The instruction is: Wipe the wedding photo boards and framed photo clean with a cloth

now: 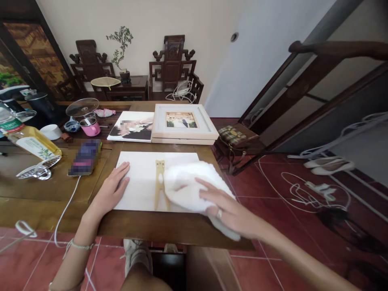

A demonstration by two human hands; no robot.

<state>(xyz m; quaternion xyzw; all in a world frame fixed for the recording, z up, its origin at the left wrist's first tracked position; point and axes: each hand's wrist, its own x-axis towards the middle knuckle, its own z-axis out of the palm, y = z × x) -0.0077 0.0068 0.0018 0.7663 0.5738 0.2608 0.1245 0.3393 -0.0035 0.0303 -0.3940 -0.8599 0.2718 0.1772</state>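
Note:
A white flat board (142,182), face down with a wooden stand piece (159,182) down its middle, lies on the wooden table (45,190) in front of me. My left hand (112,188) lies flat and open on the board's left edge. My right hand (230,210) presses a white cloth (188,186) onto the board's right side, fingers stretched over it.
Behind the board lie a white framed photo (183,121) and an unframed photo print (131,126). A pink cup (90,127), a bottle (28,139), a phone on a cable (85,157) and a small fan (82,107) stand left. Carved chairs (172,68) at the back, a stair rail (318,81) right.

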